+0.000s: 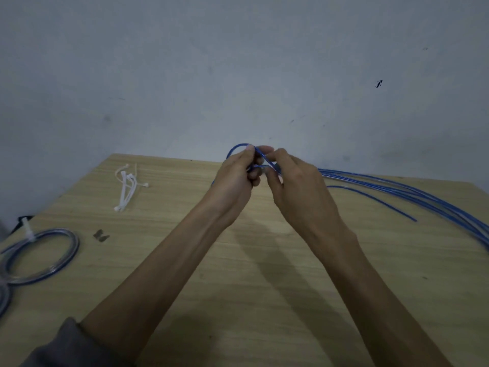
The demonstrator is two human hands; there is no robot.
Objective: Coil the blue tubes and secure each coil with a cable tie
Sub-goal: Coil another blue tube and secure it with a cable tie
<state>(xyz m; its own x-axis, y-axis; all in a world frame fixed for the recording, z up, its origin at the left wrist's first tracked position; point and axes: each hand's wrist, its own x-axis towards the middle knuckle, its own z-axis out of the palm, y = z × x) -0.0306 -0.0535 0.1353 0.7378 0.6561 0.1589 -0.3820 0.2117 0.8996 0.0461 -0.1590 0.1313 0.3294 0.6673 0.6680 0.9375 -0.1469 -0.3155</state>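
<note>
Both hands meet above the far middle of the wooden table (pixel 238 260). My left hand (pixel 235 178) grips a small loop of blue tube (pixel 234 149) that arcs over its fingers. My right hand (pixel 293 181) pinches the same tube just beside it. From under my right hand several loose blue tubes (pixel 397 190) run across the table to the right edge. A finished blue coil (pixel 45 256) bound with a white cable tie (pixel 28 231) lies at the near left. A bunch of white cable ties (pixel 128 188) lies at the far left.
A second coil (pixel 4 298) shows partly at the left edge, cut off by the frame. A small dark scrap (pixel 101 235) lies beside the finished coil. A grey wall (pixel 238 75) rises right behind the table's far edge.
</note>
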